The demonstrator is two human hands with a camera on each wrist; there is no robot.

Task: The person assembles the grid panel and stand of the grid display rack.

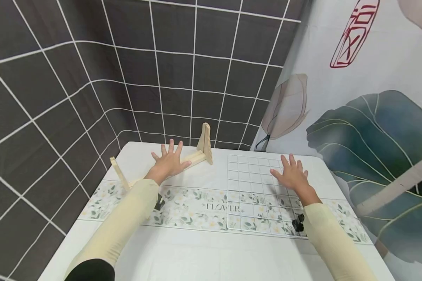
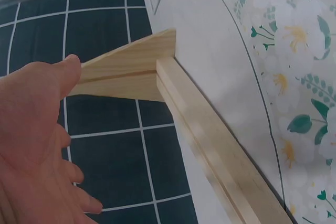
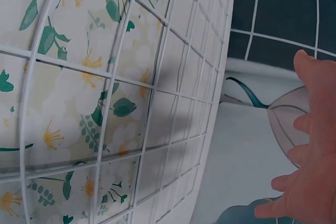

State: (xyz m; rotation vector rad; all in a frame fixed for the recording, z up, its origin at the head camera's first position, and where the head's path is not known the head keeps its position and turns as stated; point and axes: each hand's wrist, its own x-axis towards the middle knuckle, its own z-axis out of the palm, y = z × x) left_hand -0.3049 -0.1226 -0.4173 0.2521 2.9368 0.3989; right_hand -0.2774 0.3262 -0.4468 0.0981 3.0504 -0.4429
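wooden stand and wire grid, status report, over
Left hand over wooden stand, right hand over wire grid. Fingers spread, both empty. Nothing visibly in the way.

Stand (image 2: 202,124), pale wood, with a long bar joining two upright end pieces, the bar running below the left hand (image 1: 168,163) with one end piece to either side; grid (image 1: 263,192), white wire, rectangular, square-meshed, lying flat, extending beneath the right hand (image 1: 293,176) and to its left.

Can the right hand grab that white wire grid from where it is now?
Probably yes: the right hand is over the white wire grid, its fingers spread and holding nothing, and I see nothing blocking the way between them.
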